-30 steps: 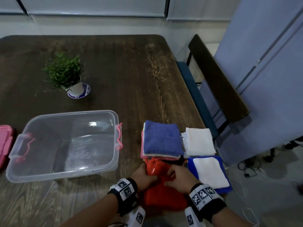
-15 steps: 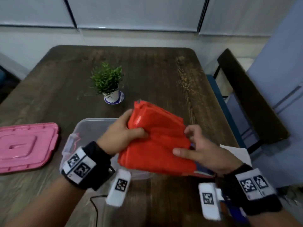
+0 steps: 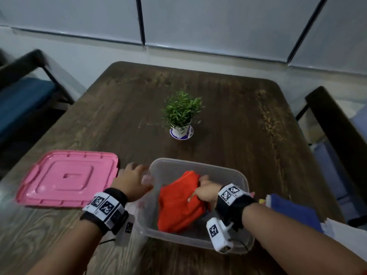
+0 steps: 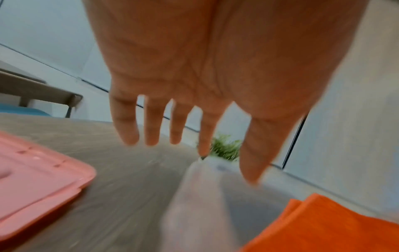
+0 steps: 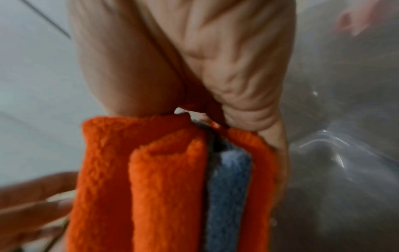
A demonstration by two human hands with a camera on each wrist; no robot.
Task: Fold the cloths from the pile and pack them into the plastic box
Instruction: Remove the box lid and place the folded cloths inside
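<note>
The head view is dimly and evenly lit, with soft shadows cast on the dark wooden counter (image 3: 228,120) and straight lines bent toward the edges by the wide lens. Motion blur is seen across both wrist views, smearing the outstretched fingers (image 4: 126,126) and the pink plastic lid (image 4: 38,177). Small white glints of glare are caught on the clear plastic box (image 5: 336,153), while the folded orange cloth (image 5: 151,179) is rendered softly.

left grip (image 3: 133,180): fingers spread straight, palm down, holding nothing; right grip (image 3: 205,192): fingers curled, pinching the folded orange cloth (image 3: 179,203); both forearms extended forward
</note>
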